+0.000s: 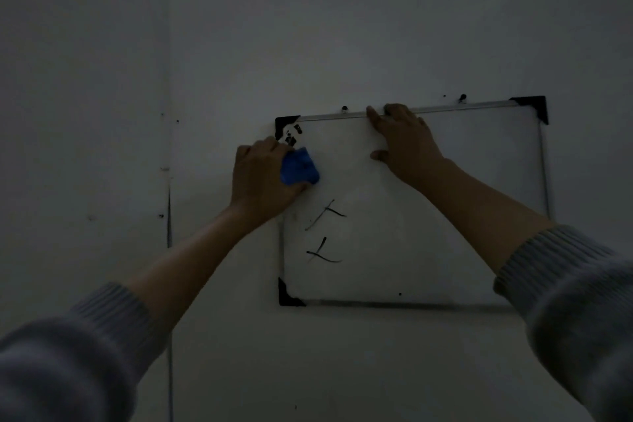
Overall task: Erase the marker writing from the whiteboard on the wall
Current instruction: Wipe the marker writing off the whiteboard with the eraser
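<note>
A small whiteboard (pixel 479 216) with black corner caps hangs slightly tilted on a dim wall. My left hand (pixel 260 178) grips a blue cloth (pixel 299 167) pressed against the board's upper left area. Dark marker bits (pixel 291 135) remain just above the cloth, near the top left corner. Two black marker strokes sit lower on the left side, one (pixel 325 214) above the other (pixel 323 252). My right hand (pixel 406 140) lies flat on the board, fingers reaching over the top frame rail (pixel 462 110).
Two dark hooks or nails (pixel 462 98) stick out of the wall above the top rail. A vertical wall corner or seam (pixel 169 216) runs left of the board. Grey knit sleeves cover both forearms at the bottom corners.
</note>
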